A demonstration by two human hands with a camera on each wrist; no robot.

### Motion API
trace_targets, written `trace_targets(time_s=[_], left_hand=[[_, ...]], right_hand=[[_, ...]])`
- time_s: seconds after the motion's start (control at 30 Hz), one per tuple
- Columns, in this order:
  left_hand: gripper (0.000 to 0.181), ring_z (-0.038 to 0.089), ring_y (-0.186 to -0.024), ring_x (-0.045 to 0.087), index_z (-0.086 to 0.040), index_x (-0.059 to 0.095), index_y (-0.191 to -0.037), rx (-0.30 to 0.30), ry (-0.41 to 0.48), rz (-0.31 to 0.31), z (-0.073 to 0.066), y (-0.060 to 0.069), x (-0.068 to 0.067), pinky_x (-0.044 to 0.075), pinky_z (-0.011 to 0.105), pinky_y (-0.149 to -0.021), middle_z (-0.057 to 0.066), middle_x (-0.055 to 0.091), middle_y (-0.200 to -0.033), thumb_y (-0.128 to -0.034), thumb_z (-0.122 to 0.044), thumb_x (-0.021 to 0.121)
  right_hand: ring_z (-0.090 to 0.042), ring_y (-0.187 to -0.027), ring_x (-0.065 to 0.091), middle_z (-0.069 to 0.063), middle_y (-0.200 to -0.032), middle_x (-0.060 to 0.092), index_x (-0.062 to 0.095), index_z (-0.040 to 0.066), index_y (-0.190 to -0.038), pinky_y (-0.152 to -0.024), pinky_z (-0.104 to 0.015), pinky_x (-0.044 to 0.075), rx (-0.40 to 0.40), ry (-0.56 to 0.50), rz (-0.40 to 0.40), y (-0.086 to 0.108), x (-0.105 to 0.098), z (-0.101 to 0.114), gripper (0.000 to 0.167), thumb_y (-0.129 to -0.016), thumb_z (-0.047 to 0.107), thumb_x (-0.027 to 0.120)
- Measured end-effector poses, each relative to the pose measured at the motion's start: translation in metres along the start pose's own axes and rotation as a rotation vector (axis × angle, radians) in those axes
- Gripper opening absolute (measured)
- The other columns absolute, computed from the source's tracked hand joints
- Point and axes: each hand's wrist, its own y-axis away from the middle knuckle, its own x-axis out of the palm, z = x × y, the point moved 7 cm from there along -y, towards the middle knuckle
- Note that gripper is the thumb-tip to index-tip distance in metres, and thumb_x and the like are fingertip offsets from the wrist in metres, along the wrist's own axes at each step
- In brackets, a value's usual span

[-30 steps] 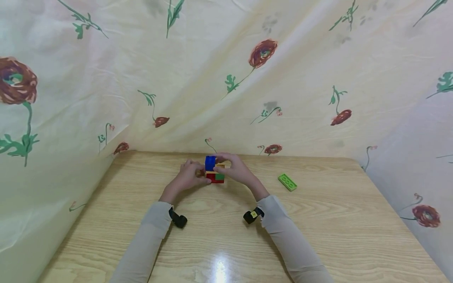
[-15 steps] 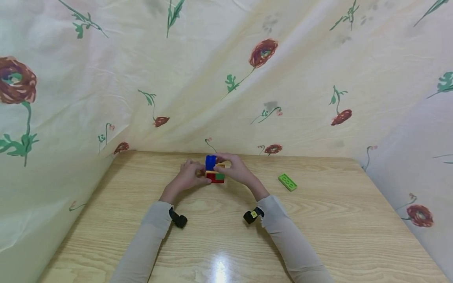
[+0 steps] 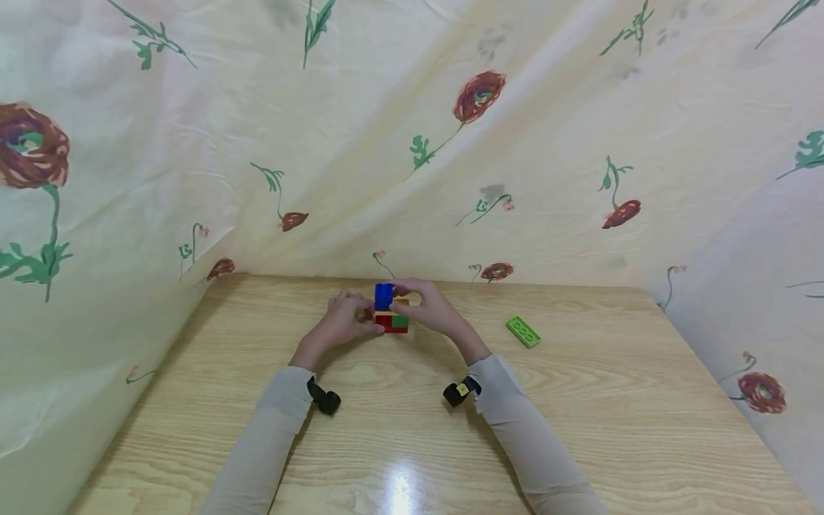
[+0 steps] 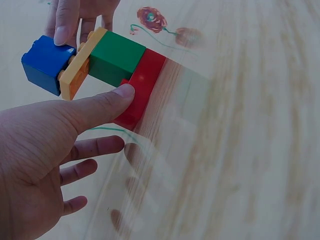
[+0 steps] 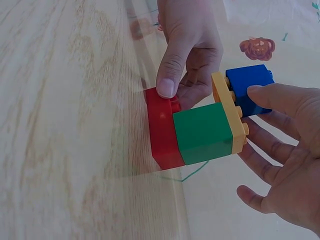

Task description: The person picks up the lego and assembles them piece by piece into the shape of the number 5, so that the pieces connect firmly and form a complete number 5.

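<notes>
A small stack of toy building bricks stands on the far part of the table. At its base lies a red brick [image 5: 163,129], with a green brick [image 5: 204,131] on its right portion. A thin yellow-orange plate [image 5: 229,112] tops the green one, its left end overhanging. On that left end sits a blue brick [image 3: 383,297], which my right hand [image 3: 428,307] pinches between thumb and fingers. My left hand [image 3: 344,318] holds the red brick low down, thumb on the near face; its other fingers are spread behind in the left wrist view.
A light green brick [image 3: 523,332] lies studs up to the right of the right hand. The wooden table [image 3: 399,429] ends at the back against a floral cloth [image 3: 360,143], close behind the stack. The cloth also hangs along both sides.
The blue brick has shifted very slightly to the right with the right fingertips on it. Both arms and the rest of the stack look unmoved.
</notes>
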Motion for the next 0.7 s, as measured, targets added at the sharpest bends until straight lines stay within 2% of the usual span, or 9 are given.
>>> trace_targets(time_s=[0.47,0.7], left_hand=[[0.024,0.026,-0.102,0.044,-0.013,0.07,-0.088,-0.006,0.001,-0.011,0.0015,-0.0007,-0.0003,0.027,0.052,-0.1,0.001,0.067,-0.09,-0.086,-0.034,0.083],[0.024,0.025,-0.1,0.044,-0.014,0.07,-0.088,0.0,-0.002,-0.011,0.0032,-0.0013,0.0014,0.027,0.052,-0.1,0.0,0.068,-0.09,-0.0858,-0.035,0.083]], right_hand=[[-0.036,-0.118,0.063,-0.018,-0.129,0.068,0.06,0.004,-0.14,-0.104,-0.059,0.047,-0.053,0.022,-0.011,-0.0004,-0.0011,0.0027,0.046,-0.096,0.01,0.071],[-0.037,-0.118,0.063,-0.019,-0.129,0.067,0.059,0.004,-0.141,-0.104,-0.059,0.046,-0.039,0.015,-0.006,0.0006,0.0001,0.0023,0.046,-0.097,0.011,0.07]])
